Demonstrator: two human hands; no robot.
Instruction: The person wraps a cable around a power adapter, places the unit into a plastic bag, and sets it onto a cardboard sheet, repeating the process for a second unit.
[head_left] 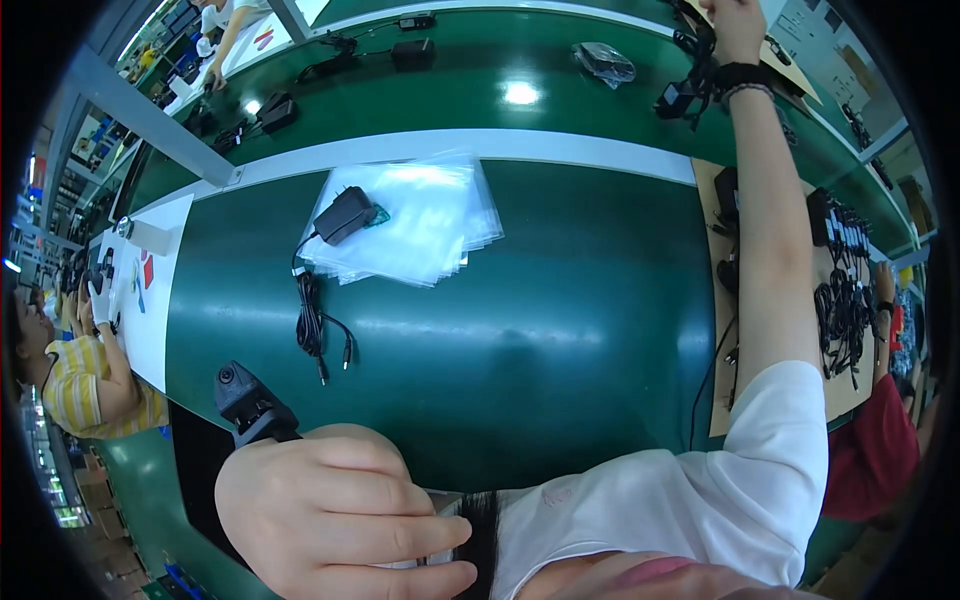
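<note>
My right arm stretches to the far right, where my right hand (738, 32) is closed on a black power adapter's bundled cord. The adapter (678, 97) hangs beside the wrist, over the raised green shelf. Close to me at the lower left, my left hand (335, 510) is closed, its fingers curled by a dark strand of hair; whatever they pinch is hidden. A small black camera (240, 395) is strapped to that wrist. Beyond it, another power adapter (345, 215) lies on a stack of clear plastic bags (420, 225), its tied cord (310, 315) trailing onto the green table (560, 370).
Several adapters with cords (842, 270) lie on cardboard (780, 390) at the right. Along the back shelf (470, 80) are more adapters and a wrapped packet (604, 64). A metal post (150, 120) stands at the left. Other people work at the left, far left and right.
</note>
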